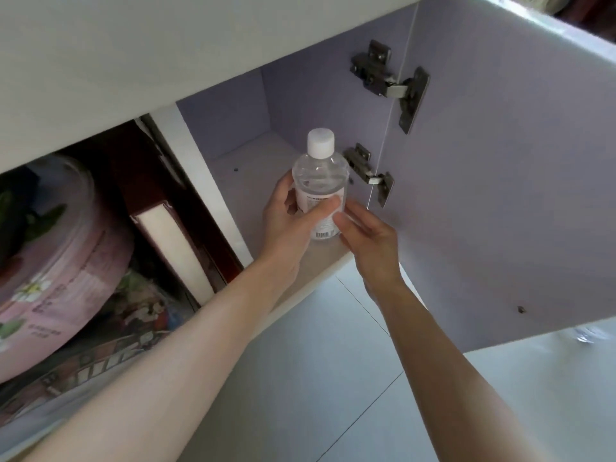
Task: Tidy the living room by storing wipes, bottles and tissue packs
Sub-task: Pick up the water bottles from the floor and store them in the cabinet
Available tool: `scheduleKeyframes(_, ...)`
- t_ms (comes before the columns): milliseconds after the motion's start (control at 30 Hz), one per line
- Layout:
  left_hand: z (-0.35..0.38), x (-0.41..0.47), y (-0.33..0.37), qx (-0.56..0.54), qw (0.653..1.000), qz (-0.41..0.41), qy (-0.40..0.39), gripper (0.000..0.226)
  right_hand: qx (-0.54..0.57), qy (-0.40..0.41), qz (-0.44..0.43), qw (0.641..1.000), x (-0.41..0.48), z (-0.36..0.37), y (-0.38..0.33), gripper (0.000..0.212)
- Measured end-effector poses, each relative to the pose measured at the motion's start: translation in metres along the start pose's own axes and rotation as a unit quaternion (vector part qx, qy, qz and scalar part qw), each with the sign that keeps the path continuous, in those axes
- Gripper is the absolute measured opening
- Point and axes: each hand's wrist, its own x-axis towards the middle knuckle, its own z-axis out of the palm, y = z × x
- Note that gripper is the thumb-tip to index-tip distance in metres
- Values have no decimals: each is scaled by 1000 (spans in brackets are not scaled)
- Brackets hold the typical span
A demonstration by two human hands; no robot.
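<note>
Right now the bottle [320, 176] is upright in the open right bay of the cabinet [230, 121], near its front edge. Can't tell if the base is down on the cabinet floor. Left grip [288, 216] is clamped round the labelled body, thumb across the front. Right grip [365, 236] is apart, fingers fairly straight, only touching the low right side. Clear plastic, looks mostly full, so I judge it moderate weight, with slightly squeezy walls, smooth and likely slippery. Cap [320, 141] is on, so spill risk is low. Best hold is mid-body on the label, not the cap. A pink tub [66, 248] sits in the cabinet's left bay.
</note>
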Motion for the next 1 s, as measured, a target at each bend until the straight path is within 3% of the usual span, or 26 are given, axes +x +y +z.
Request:
scheduleKeyframes(200, 1, 23, -13, -27, 997, 45, 53, 62, 7, 19, 7, 1000, 28, 14, 11, 46)
scheduleKeyframes(333, 2, 30, -24, -36, 991, 59, 115, 48, 13, 20, 9, 1000, 40, 21, 14, 48)
scheduleKeyframes(567, 6, 49, -28, -76, 984, 54, 153, 53, -13, 5, 16, 1000, 62, 33, 10, 45)
scheduleKeyframes(1000, 24, 96, -16, -165, 948, 54, 268, 27, 24, 16, 27, 999, 119, 63, 17, 48)
